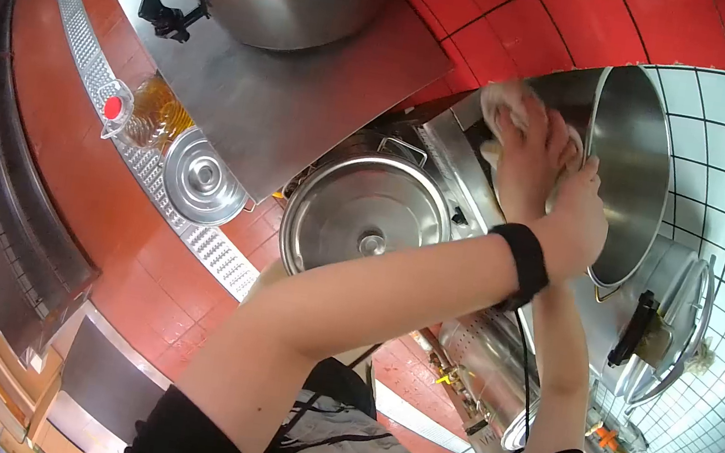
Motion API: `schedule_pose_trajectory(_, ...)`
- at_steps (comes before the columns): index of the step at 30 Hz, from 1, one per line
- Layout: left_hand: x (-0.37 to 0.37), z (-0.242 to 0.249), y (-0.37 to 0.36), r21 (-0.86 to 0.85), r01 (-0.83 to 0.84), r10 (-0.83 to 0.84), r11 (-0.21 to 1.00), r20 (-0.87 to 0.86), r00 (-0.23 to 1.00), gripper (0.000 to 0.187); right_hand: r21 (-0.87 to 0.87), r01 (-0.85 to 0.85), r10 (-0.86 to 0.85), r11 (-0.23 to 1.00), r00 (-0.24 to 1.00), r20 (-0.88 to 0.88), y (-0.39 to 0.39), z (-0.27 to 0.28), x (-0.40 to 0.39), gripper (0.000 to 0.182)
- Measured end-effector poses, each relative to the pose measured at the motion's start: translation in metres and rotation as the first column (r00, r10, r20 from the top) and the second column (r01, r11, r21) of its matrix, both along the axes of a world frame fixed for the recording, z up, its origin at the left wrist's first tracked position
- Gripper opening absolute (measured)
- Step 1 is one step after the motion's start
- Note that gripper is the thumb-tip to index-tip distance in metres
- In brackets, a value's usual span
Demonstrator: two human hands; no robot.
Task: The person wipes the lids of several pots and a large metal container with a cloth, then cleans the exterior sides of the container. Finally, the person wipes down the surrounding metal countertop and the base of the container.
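A large steel pot [630,181] leans on its side against the tiled wall, its opening turned to the right. My left hand [578,222], with a black band [521,265] at the wrist, is closed over the pot's near rim. That forearm crosses above my right arm. My right hand [527,162] presses a pale, crumpled cloth [507,106] against the pot's outer side. Motion blurs the cloth, and the fingers cover part of it. Below the left forearm sits a round steel lidded pot [364,204], partly hidden by the arm.
A steel counter [307,94] carries another big pot [291,8] at upper left. On the floor by the drain grate [215,252] stand an oil bottle [151,112] and a steel lid [204,177]. Gas pipes [452,378] and a cylindrical steel vessel [492,361] lie below my arms.
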State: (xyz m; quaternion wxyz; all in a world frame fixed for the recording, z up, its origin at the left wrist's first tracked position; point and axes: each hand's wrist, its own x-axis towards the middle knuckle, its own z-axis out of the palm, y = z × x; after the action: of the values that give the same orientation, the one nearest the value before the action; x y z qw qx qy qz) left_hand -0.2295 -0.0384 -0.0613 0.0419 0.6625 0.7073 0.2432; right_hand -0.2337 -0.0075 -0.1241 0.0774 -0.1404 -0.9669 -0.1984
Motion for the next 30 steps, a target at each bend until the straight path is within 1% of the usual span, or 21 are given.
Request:
schedule_pose_trajectory(1,0.011,0.000,0.004,0.006,-0.038,0.038,0.999,-0.014,0.999,0.024,0.030,-0.032,0.034,0.999,0.998,-0.051,0.006,0.002,-0.011,0.031)
schedule_pose_trajectory(3,0.025,-0.007,0.012,0.058,-0.079,0.079,0.995,-0.008,0.997,0.016,0.034,0.020,-0.019,0.999,1.000,-0.020,0.020,-0.025,-0.026,0.027)
schedule_pose_trajectory(5,0.024,-0.023,0.018,0.226,-0.064,0.051,0.972,0.063,0.997,0.010,0.035,0.066,-0.067,0.997,0.998,0.007,0.027,-0.048,-0.024,0.023)
schedule_pose_trajectory(7,0.008,-0.028,0.009,0.420,-0.022,-0.045,0.907,0.151,0.988,0.007,-0.007,-0.103,0.102,0.995,0.961,0.259,0.029,-0.061,-0.015,0.019)
schedule_pose_trajectory(8,0.002,-0.023,0.002,0.414,-0.001,-0.072,0.910,0.161,0.984,0.008,-0.003,-0.097,0.095,0.995,0.960,0.263,0.030,-0.067,-0.007,0.019)
schedule_pose_trajectory(10,0.005,-0.026,0.006,0.442,-0.009,-0.097,0.897,0.218,0.971,0.010,0.109,-0.307,0.263,0.945,0.916,0.302,0.030,-0.070,0.003,0.019)
schedule_pose_trajectory(11,0.006,-0.028,0.006,0.465,-0.020,-0.119,0.885,0.268,0.956,0.014,0.111,-0.305,0.260,0.946,0.917,0.303,0.031,-0.070,0.007,0.019)
schedule_pose_trajectory(13,0.007,-0.027,0.006,0.436,-0.031,-0.080,0.899,0.233,0.969,0.012,0.015,-0.155,0.138,0.988,0.913,0.383,0.027,-0.052,0.003,0.020)
schedule_pose_trajectory(14,0.007,-0.025,0.005,0.405,-0.047,-0.036,0.913,0.196,0.980,0.013,0.021,-0.155,0.136,0.988,0.916,0.379,0.025,-0.042,0.001,0.020)
schedule_pose_trajectory(15,0.015,-0.022,0.005,0.407,-0.049,-0.033,0.912,0.192,0.981,0.013,0.122,-0.082,0.040,0.989,0.948,0.315,0.019,-0.028,-0.003,0.020)
schedule_pose_trajectory(16,0.027,-0.012,0.002,0.290,-0.115,0.075,0.950,0.144,0.987,0.013,0.213,-0.009,-0.044,0.977,0.970,0.240,0.015,-0.015,-0.009,0.022)
schedule_pose_trajectory(17,0.033,-0.008,0.000,0.231,-0.153,0.129,0.961,0.117,0.985,0.013,0.212,-0.015,-0.037,0.977,0.971,0.237,0.011,-0.001,-0.014,0.022)
schedule_pose_trajectory(18,0.035,-0.001,-0.003,0.170,-0.190,0.178,0.967,0.083,0.980,0.013,0.243,-0.024,-0.008,0.970,0.991,0.131,0.010,0.011,-0.017,0.026)
schedule_pose_trajectory(19,0.031,0.012,-0.011,0.147,-0.122,0.113,0.982,0.064,0.991,0.011,0.274,-0.027,0.021,0.961,0.999,0.026,0.009,0.018,-0.017,0.031)
schedule_pose_trajectory(21,0.028,0.020,-0.019,0.127,-0.037,0.032,0.991,0.043,0.999,0.010,0.242,0.001,-0.007,0.970,1.000,0.025,0.008,0.006,-0.013,0.028)
schedule_pose_trajectory(23,0.026,0.006,-0.010,0.271,-0.125,0.065,0.954,0.218,0.974,0.008,0.181,-0.019,-0.006,0.983,0.990,0.138,0.013,-0.021,-0.006,0.028)
schedule_pose_trajectory(24,0.020,0.002,-0.008,0.190,-0.010,-0.025,0.982,0.184,0.983,0.013,0.155,-0.025,0.001,0.988,0.988,0.153,0.009,-0.026,-0.002,0.023)
schedule_pose_trajectory(27,0.005,-0.010,-0.008,0.269,0.111,-0.150,0.957,0.129,0.980,0.013,0.051,-0.064,0.050,0.997,0.969,0.243,-0.003,-0.035,0.028,0.023)
schedule_pose_trajectory(28,0.005,-0.010,-0.007,0.246,0.151,-0.199,0.957,0.184,0.963,0.013,-0.022,-0.012,0.017,1.000,0.973,0.230,-0.004,-0.042,0.040,0.026)
schedule_pose_trajectory(29,0.010,-0.009,-0.010,0.243,0.173,-0.220,0.954,0.182,0.958,0.013,-0.025,0.010,-0.004,1.000,0.974,0.228,-0.003,-0.044,0.060,0.026)
schedule_pose_trajectory(30,0.012,0.000,-0.017,0.183,0.133,-0.156,0.974,0.114,0.981,0.013,-0.047,-0.039,0.050,0.998,0.965,0.259,-0.011,-0.028,0.079,0.028)
